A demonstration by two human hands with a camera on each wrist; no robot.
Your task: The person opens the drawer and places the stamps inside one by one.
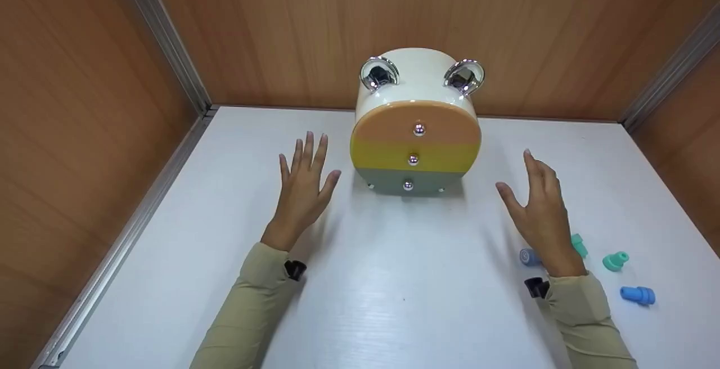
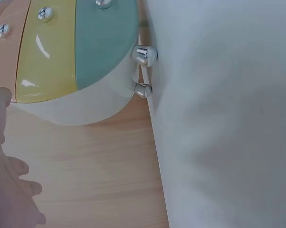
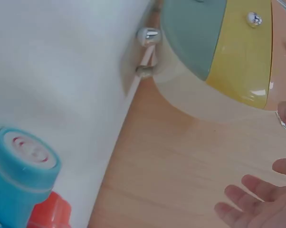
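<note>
A small round white cabinet [image 1: 417, 85] stands at the back of the white table [image 1: 394, 290], with two chrome loops on top. Its front has three drawers: orange [image 1: 394, 124], yellow [image 1: 439, 158] and grey-green [image 1: 388, 180], each with a chrome knob. My left hand [image 1: 304, 180] hovers open to the left of the cabinet, fingers straight and spread. To the cabinet's right my right hand [image 1: 541, 203] is open too. Neither touches anything. The left wrist view shows the drawers [image 2: 86, 42]; so does the right wrist view [image 3: 219, 42].
Small stamp-like toys lie at the right behind my right wrist: a blue one [image 1: 638, 295], a teal one [image 1: 615, 260], another teal one [image 1: 579, 245] and a grey-blue one [image 1: 527, 256]. Wooden walls [image 1: 84, 133] close the table on three sides.
</note>
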